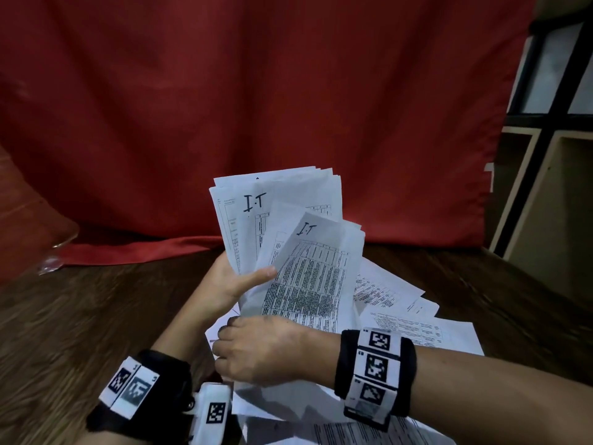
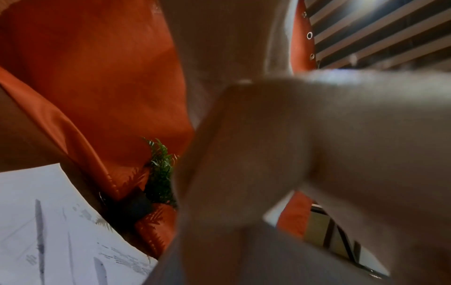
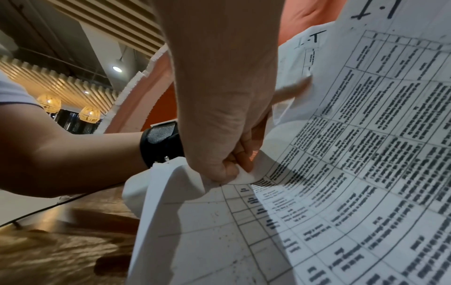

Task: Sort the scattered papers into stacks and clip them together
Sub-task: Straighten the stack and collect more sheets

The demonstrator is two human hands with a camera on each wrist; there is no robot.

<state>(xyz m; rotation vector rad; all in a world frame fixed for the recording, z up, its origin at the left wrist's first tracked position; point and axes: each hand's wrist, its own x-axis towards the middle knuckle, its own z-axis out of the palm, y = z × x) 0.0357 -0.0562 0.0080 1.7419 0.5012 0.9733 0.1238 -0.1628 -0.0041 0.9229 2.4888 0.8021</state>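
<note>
My left hand (image 1: 237,287) holds a fanned stack of printed papers (image 1: 279,200) upright above the table, thumb across the front; the top page is marked "I.T". My right hand (image 1: 256,351) pinches the bottom edge of a front sheet (image 1: 314,277), a printed table also marked "I.T", which leans against the stack. In the right wrist view the right hand (image 3: 227,173) pinches that sheet (image 3: 366,154) at its lower corner, and the left thumb (image 3: 292,90) presses on the papers. More loose papers (image 1: 417,326) lie spread beneath and to the right. The left hand (image 2: 268,154) is a blur in its wrist view.
The dark wooden table (image 1: 80,332) is backed by a red cloth (image 1: 256,91) that drapes onto its far edge. A wooden shelf unit (image 1: 552,175) stands at the right. A small clear plastic packet (image 1: 51,261) lies at the far left.
</note>
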